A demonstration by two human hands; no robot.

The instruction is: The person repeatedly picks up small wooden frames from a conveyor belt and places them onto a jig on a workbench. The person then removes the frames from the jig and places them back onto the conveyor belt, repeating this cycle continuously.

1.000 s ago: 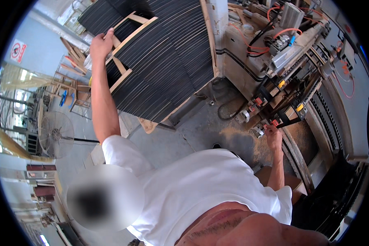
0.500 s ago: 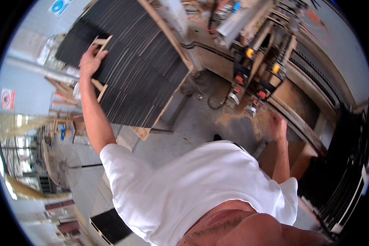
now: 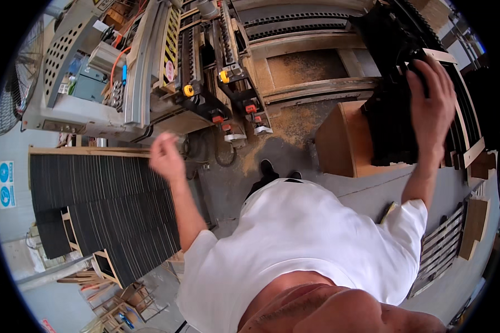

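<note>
L hand (image 3: 168, 156): now off panel stack (image 3: 105, 205) end, 9 o'clock, can't tell grip.
R hand (image 3: 432, 94): nearer blk pile (image 3: 391, 125), 2 o'clock, grip ditto.

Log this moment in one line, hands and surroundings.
Left hand: loosely curled, nothing visibly held; right hand: at dark pile, contact unclear; black panel stack: left; machine: front-left

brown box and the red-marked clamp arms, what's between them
In the head view, grey floor strewn with sawdust lies between the brown box and the clamp arms.
</note>
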